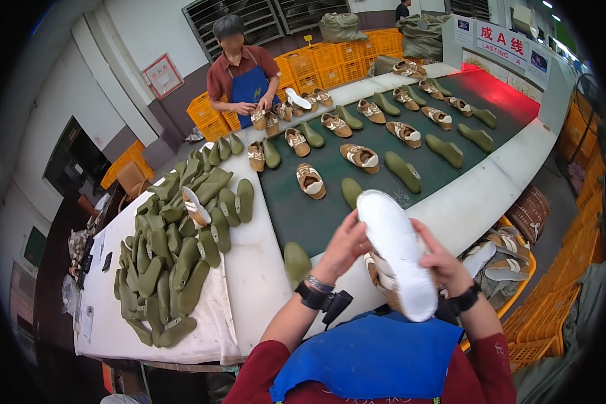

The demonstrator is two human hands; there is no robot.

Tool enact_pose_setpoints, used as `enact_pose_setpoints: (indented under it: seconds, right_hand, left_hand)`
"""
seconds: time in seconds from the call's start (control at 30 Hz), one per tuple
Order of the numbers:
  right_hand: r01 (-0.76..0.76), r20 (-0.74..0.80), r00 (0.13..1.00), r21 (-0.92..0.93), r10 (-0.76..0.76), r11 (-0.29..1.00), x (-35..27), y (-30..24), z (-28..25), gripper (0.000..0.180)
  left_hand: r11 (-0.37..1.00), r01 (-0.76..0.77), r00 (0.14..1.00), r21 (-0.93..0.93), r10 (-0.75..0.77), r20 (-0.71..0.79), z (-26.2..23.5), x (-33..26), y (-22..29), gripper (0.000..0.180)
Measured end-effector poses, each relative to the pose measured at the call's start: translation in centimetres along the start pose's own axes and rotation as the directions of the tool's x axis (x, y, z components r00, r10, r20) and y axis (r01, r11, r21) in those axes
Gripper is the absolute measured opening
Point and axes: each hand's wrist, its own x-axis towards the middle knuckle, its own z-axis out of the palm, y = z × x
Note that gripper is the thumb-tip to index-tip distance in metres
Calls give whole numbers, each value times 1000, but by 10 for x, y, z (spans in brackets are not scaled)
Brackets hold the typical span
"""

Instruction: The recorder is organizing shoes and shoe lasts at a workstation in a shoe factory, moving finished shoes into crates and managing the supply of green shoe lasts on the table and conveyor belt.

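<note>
In front of my body, over the table's near edge, I hold a shoe [398,252] with its white underside turned up. Part of a brown and white upper shows beneath it. My left hand [347,248] grips its left edge near the far end. On the opposite edge, the fingers and thumb of my right hand [443,259] are closed round the side. Just beyond the shoe lies a green shoe last [351,192], partly covered by it. Another green last [296,262] is left of my left wrist.
Brown shoes [359,157] and green lasts stand in rows on a dark green belt [283,209]. Many lasts [158,269] are heaped on the white-covered table at left. A co-worker [246,77] handles shoes across the belt. At right, a yellow crate [528,276] holds shoes.
</note>
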Motion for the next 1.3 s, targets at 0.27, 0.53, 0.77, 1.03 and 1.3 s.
enact_pose_setpoints:
  seconds: [0.27,0.53,0.77,1.03,1.3]
  right_hand:
    - [-49,181,980,-187,83,981,22,42,14,80]
    - [-207,-5,978,17,207,978,25,74,-24,45]
    - [-155,-73,980,309,186,938,24,63,-18,35]
    - [-18,-221,975,-191,-25,981,24,62,-18,20]
    - [149,79,988,-699,-133,699,34,83,9,51]
  left_hand:
    - [964,27,954,266,54,-293,-21,-37,22,39]
    - [930,-250,791,270,357,-496,-75,-17,44,35]
    - [977,-199,870,76,212,-444,-48,-10,41,37]
    - [980,66,949,188,-4,-314,-55,-28,7,62]
    - [991,91,932,-102,-121,-340,-58,-53,-45,53]
